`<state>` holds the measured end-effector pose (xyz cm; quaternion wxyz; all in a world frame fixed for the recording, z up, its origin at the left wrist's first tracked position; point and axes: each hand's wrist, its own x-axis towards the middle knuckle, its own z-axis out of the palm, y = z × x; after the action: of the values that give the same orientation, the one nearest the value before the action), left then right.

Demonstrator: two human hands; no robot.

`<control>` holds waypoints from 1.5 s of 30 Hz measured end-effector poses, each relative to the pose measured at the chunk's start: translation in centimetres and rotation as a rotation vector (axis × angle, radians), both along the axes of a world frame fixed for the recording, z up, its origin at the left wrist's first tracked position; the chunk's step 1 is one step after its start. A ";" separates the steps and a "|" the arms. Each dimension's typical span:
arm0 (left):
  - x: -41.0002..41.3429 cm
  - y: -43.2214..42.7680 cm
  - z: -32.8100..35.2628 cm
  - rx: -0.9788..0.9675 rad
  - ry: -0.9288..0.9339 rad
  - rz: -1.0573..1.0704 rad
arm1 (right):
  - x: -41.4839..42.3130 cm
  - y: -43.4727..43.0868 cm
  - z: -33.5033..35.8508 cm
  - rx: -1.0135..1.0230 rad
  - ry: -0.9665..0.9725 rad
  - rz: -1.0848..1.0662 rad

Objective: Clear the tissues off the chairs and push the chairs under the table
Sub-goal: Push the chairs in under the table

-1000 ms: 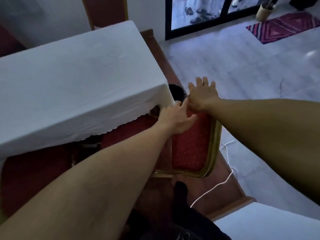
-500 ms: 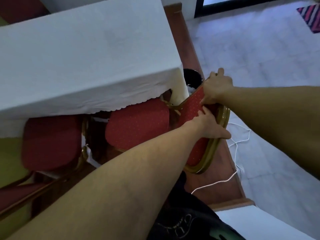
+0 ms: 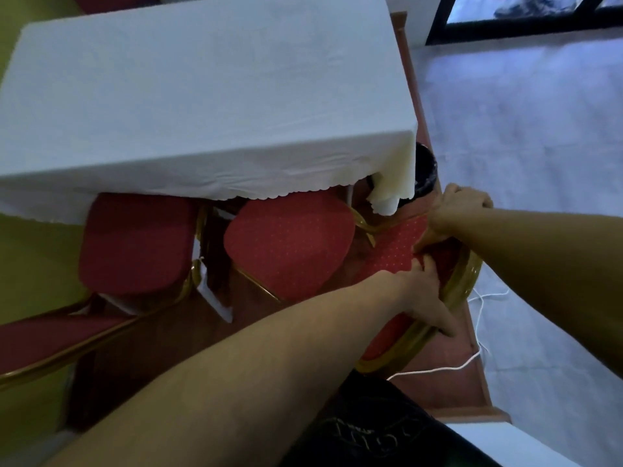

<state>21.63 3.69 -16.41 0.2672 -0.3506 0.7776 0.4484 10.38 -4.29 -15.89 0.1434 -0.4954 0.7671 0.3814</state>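
A red padded chair (image 3: 290, 244) with a gold frame stands at the near right corner of the table (image 3: 202, 96), which wears a white cloth. Its seat sticks out from under the cloth's edge. My left hand (image 3: 424, 298) grips the lower side of the chair's backrest (image 3: 394, 251) at the gold rim. My right hand (image 3: 455, 207) grips the upper side of the same backrest. A second red chair (image 3: 135, 244) sits to the left, its seat partly under the cloth. No tissue shows on either seat.
A black bin (image 3: 425, 173) stands just past the table corner, close to my right hand. A white cable (image 3: 472, 358) lies on the floor by the chair. Another white-covered surface (image 3: 505, 443) is at the bottom right. Pale floor (image 3: 539, 129) spreads to the right.
Both hands went from lying on the backrest's top to gripping its sides. The view has swung left and down, bringing both chair seats into sight.
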 end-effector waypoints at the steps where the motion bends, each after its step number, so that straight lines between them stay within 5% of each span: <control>1: 1.2 0.3 -0.2 0.010 -0.002 -0.026 | 1.0 0.5 0.1 0.010 -0.011 -0.021; 9: 10.8 0.7 -0.1 0.101 0.062 -0.091 | 7.3 2.3 -1.5 0.170 -0.034 -0.080; 13: 16.7 -1.4 -0.5 0.288 -0.045 0.192 | 5.6 2.5 -4.8 0.110 0.001 -0.161; 18: 21.7 0.4 -7.0 0.169 -0.442 0.394 | 5.8 1.6 -5.5 0.150 -0.059 -0.045; 20: 22.3 2.3 -8.4 0.285 -0.512 0.469 | 6.1 1.5 -5.8 0.175 -0.085 0.007; 24: 21.1 5.5 -9.3 0.662 -0.546 0.777 | 5.4 1.0 -7.3 0.178 -0.171 0.072; 28: 19.4 7.2 -9.8 0.800 -0.430 1.177 | 4.8 0.6 -8.2 0.199 -0.192 0.095; 36: 19.9 7.9 -9.5 0.657 -0.376 1.409 | 3.5 2.0 -10.0 0.217 -0.256 0.008; 45: 26.7 1.8 -9.5 0.363 -0.405 1.280 | 6.7 3.2 -12.5 0.218 -0.340 -0.215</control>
<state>48.33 5.47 -25.88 0.1443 -0.7669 0.2654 0.5662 17.13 -1.13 -28.41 0.3631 -0.4493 0.7347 0.3557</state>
